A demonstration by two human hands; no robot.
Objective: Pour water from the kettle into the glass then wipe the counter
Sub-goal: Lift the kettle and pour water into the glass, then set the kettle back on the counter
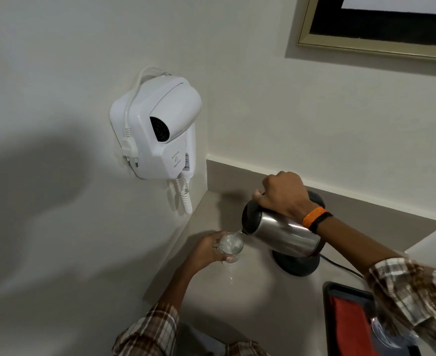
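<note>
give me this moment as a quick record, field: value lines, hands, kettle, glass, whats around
left hand: wrapped around the glass, steadying it on the counter
right hand: gripping the kettle's handle, tipping it
kettle: steel, tilted, spout over the glass, lifted off its base
glass: clear, water streaming in, partly full
kettle base: black, on the counter, cord running right
counter: beige, in a wall corner
tray: dark, lower right, holds a red cloth
hair dryer: white, mounted on the left wall
stage: pouring under way, wiping not yet done
</note>
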